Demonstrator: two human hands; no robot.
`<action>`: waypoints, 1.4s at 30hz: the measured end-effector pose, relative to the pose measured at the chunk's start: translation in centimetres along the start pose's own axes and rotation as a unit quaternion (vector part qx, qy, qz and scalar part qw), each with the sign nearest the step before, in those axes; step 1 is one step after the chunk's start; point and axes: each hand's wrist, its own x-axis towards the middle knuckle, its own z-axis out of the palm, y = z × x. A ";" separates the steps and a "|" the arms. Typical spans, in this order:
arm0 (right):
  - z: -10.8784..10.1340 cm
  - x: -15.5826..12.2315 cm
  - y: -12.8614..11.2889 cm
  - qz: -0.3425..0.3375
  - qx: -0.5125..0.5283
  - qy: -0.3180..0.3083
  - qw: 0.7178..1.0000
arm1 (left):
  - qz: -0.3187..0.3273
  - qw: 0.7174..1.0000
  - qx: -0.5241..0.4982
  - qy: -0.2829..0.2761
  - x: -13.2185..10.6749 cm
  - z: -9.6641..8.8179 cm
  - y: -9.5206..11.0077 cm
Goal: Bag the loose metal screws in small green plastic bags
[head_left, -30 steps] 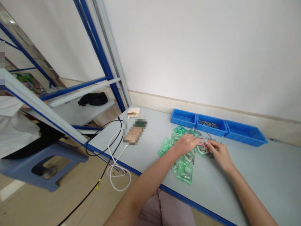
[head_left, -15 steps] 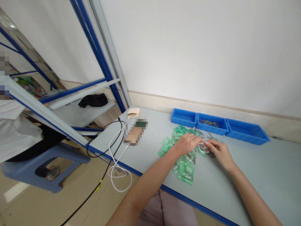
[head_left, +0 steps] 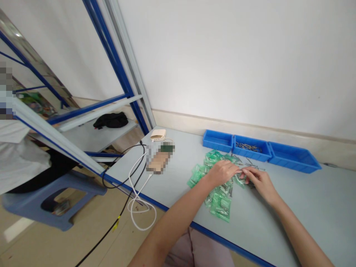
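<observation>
My left hand (head_left: 221, 172) and my right hand (head_left: 258, 180) meet fingertip to fingertip over a heap of small green plastic bags (head_left: 219, 198) and loose metal pins (head_left: 250, 163) on the grey table (head_left: 292, 207). Both hands have their fingers pinched together on something small at the meeting point; I cannot make out what it is. The left hand rests on top of the bags. The right hand lies just right of them, near the pins.
Three blue bins stand along the wall: left bin (head_left: 217, 140), middle bin (head_left: 251, 147) holding metal pins, right bin (head_left: 293, 158). A charger (head_left: 158, 134) with white cable (head_left: 139, 207) lies at the table's left. A blue stool (head_left: 55, 200) and a seated person (head_left: 19, 159) are at far left.
The view has shifted slightly; both hands stay together over the bags with only small finger movement.
</observation>
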 end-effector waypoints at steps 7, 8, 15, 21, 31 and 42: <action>0.0 0.0 -0.3 -0.006 -0.002 0.038 0.999 | -0.014 1.000 0.014 0.020 0.0 0.4 -0.1; -0.1 0.0 -0.4 -0.010 -0.009 0.033 0.999 | -0.016 1.000 0.013 0.020 0.0 0.5 -0.1; -0.2 -0.2 -0.6 -0.012 -0.014 -0.009 1.000 | -0.012 1.000 0.004 0.012 -0.1 0.4 -0.2; -0.1 -0.3 -0.9 0.002 -0.015 0.002 1.000 | -0.006 1.000 0.007 0.008 -0.2 0.4 -0.2; 0.2 -0.1 -0.4 0.022 0.001 -0.013 1.000 | 0.018 0.999 -0.006 0.030 -0.2 0.0 -0.1; 0.4 0.0 -0.4 -0.008 0.022 0.035 0.999 | -0.016 1.000 0.019 0.012 -0.2 0.6 -0.3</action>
